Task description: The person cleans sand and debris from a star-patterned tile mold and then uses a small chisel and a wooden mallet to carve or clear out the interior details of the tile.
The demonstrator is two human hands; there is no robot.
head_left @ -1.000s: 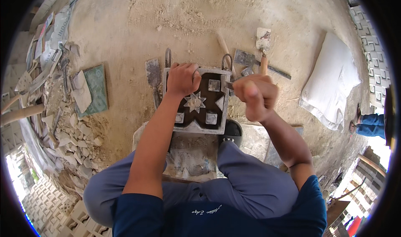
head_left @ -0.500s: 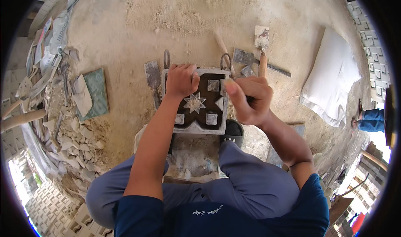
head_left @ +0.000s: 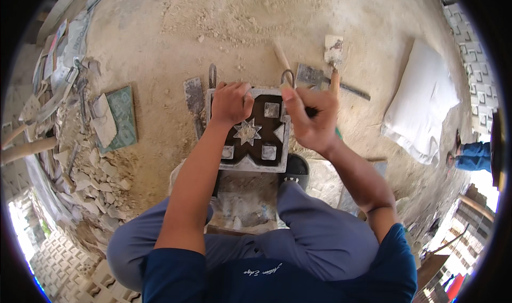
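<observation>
A square grey metal mould (head_left: 250,168) lies in front of me, with two upright wire loops at its far side. Inside it are dark brown filling, a raised star (head_left: 247,132) and small square blocks. My left hand (head_left: 230,103) is closed over the mould's far left part, its fingers at the far rim; the corner underneath is hidden. My right hand (head_left: 313,116) is curled closed at the far right corner, thumb by the right-hand loop (head_left: 288,78). The right hand is slightly blurred, and what it holds, if anything, cannot be made out.
A trowel (head_left: 334,48), a flat scraper (head_left: 309,73) and another flat blade (head_left: 193,94) lie around the mould. A white sack (head_left: 421,103) rests at right. Green tile (head_left: 124,116) and rubble (head_left: 96,188) lie at left. A person's leg (head_left: 474,156) shows far right.
My right hand has moved slightly up and left, from beside the mould's right rim to its far right corner. My left hand keeps its place on the mould.
</observation>
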